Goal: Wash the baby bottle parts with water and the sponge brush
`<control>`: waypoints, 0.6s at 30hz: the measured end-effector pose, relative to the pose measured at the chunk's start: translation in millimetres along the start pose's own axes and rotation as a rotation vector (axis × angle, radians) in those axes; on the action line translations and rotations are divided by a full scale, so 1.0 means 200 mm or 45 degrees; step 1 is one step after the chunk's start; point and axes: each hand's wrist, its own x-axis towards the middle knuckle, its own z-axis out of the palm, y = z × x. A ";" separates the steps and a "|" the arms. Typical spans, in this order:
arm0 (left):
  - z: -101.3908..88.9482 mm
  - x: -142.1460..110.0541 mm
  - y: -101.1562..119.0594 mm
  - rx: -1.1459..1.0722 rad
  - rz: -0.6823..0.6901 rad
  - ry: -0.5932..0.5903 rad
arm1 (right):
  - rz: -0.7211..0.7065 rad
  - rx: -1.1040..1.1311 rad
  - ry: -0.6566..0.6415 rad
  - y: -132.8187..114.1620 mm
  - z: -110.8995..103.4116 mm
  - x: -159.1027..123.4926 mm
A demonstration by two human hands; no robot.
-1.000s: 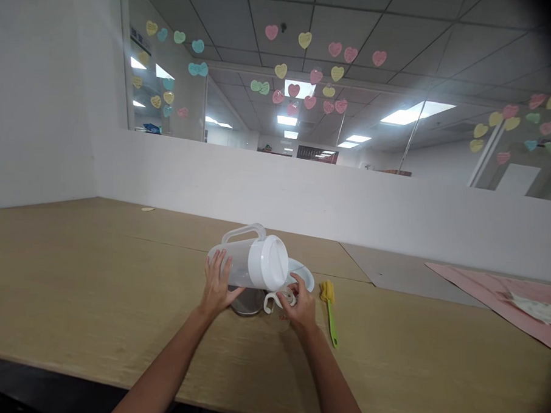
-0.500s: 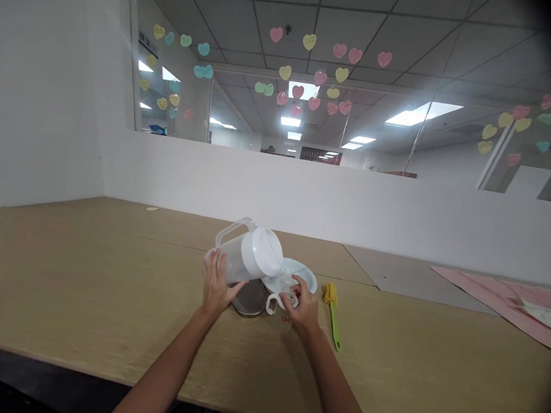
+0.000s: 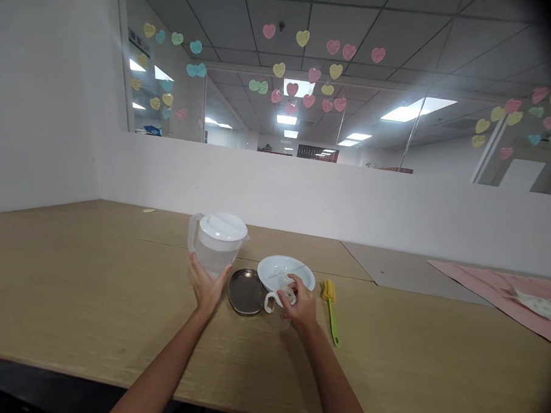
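My left hand (image 3: 207, 284) wraps round the lower part of a translucent pitcher (image 3: 217, 252) with a white lid. The pitcher stands almost upright, its handle to the left and its spout to the right. My right hand (image 3: 301, 304) grips the top of a clear cup (image 3: 281, 316) with a white hooked handle and a red mark low on its side. Part of the cup is hidden by my fingers. Between the hands lies a round dark metal tray (image 3: 245, 292). Just behind the cup is a white bowl (image 3: 266, 267) with a thin stick-like thing and something clear in it.
To the right of my right hand lies a brush (image 3: 332, 315) with a yellow head and green handle. A pink cloth (image 3: 477, 285) with a patterned piece on it covers the table's right side. Behind the wooden table (image 3: 94, 284) rises a white wall with a window above.
My left hand has tipped the pitcher back from a rightward tilt to nearly upright and moved it left, uncovering the metal tray and bowl. My right hand stays on the cup.
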 end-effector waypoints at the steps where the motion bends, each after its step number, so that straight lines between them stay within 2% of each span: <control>1: 0.00 0.00 0.00 -0.005 -0.001 0.002 | -0.008 -0.007 0.003 0.00 0.00 0.00; 14: 0.01 0.02 -0.04 -0.123 -0.183 -0.001 | -0.037 0.045 -0.005 0.00 0.00 0.00; 16: 0.01 0.02 -0.04 -0.133 -0.185 -0.016 | -0.031 0.121 0.028 0.00 -0.01 0.00; 18: 0.01 0.02 -0.04 -0.141 -0.161 -0.047 | 0.061 0.203 0.146 0.00 -0.01 0.01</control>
